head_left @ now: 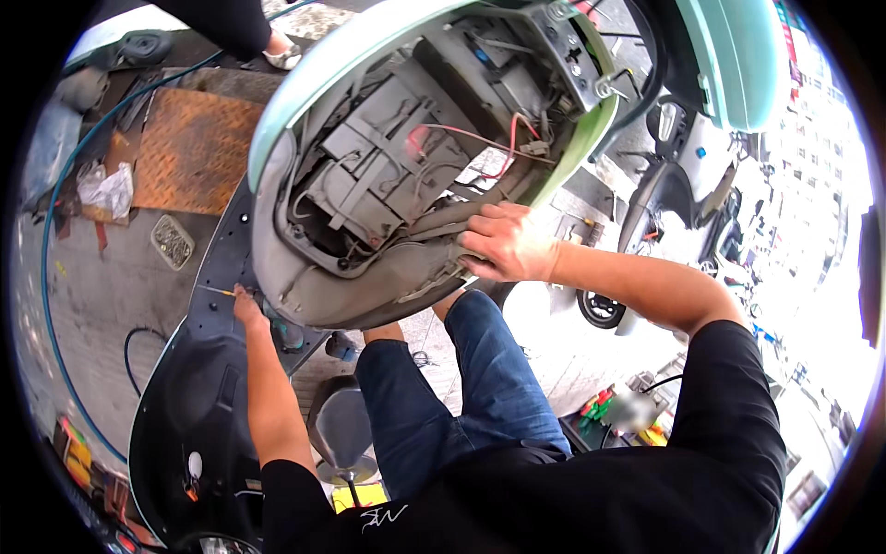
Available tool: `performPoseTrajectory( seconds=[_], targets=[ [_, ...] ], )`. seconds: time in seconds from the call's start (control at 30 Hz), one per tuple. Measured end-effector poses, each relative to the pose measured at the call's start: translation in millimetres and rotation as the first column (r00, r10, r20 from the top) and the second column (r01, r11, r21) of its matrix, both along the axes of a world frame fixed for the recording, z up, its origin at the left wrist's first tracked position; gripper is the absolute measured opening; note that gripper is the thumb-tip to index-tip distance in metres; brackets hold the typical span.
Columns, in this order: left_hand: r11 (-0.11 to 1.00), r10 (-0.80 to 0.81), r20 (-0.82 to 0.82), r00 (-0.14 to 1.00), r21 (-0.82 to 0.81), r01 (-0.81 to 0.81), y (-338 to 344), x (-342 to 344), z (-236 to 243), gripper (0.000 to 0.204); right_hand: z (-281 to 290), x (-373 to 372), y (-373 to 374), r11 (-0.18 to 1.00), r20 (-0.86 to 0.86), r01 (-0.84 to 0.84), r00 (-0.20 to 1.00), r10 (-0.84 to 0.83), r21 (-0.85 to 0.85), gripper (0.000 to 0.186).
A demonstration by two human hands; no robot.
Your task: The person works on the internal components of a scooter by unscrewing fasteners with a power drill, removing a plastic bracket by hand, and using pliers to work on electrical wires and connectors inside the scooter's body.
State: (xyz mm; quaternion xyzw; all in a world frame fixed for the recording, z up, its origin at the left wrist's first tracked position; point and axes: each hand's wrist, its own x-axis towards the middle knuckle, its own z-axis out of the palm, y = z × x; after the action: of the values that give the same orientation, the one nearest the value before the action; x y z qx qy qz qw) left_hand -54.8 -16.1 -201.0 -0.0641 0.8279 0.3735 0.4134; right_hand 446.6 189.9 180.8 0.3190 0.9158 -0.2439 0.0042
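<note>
In front of me is a mint-green scooter body (277, 111) with its top uncovered. Inside its dusty grey bay sit strapped battery blocks (355, 180), and red wires (512, 148) run across to the far side. My right hand (508, 242) is closed, its fingers curled over the bay's grey near-right rim (406, 277). Low on the left, my left hand (247, 307) is closed at the dark footboard (221, 249). A thin tool with an orange part, like a slim screwdriver (218, 291), sticks out leftward from its fingertips.
A rusty orange board (194, 138) and a small tray of metal bits (172, 242) lie at left. A blue hose (46, 268) curves along there. Below my left arm stands a metal-topped stool (343, 425). Another person's foot (281, 51) shows at the top; other scooters (660, 198) stand at right.
</note>
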Motion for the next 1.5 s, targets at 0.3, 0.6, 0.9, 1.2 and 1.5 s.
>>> performPoseTrajectory(
  seconds=[0.3,0.6,0.9,1.2,1.5],
  targets=[
    [0.934,-0.142,0.547,0.825,0.351,-0.072,50.0,-3.8,-3.7,0.047,-20.7,1.8,1.4,0.992,-0.178,0.122,0.977,-0.116,0.022,0.020],
    [0.924,-0.373,0.076,0.925,-0.061,0.378,40.3,62.0,115.7,0.046,19.4,89.5,-157.6,0.825,-0.210,0.402,0.835,-0.508,-0.396,0.021],
    [0.584,-0.777,0.355,0.519,0.101,0.805,-94.7,194.3,287.2,0.065,117.3,217.8,-420.8,0.478,0.015,0.792,0.522,-0.853,-0.380,0.021],
    [0.451,-0.861,0.290,0.417,0.056,0.891,-52.1,262.0,364.2,0.057,194.9,235.5,-542.2,0.030,-0.106,0.904,-0.017,-0.994,-0.425,0.025],
    [0.260,-0.961,0.180,0.211,0.319,0.912,66.4,426.6,393.7,0.046,227.2,268.0,-497.6,0.085,-0.294,0.977,0.024,-0.955,-0.197,0.017]
  ],
)
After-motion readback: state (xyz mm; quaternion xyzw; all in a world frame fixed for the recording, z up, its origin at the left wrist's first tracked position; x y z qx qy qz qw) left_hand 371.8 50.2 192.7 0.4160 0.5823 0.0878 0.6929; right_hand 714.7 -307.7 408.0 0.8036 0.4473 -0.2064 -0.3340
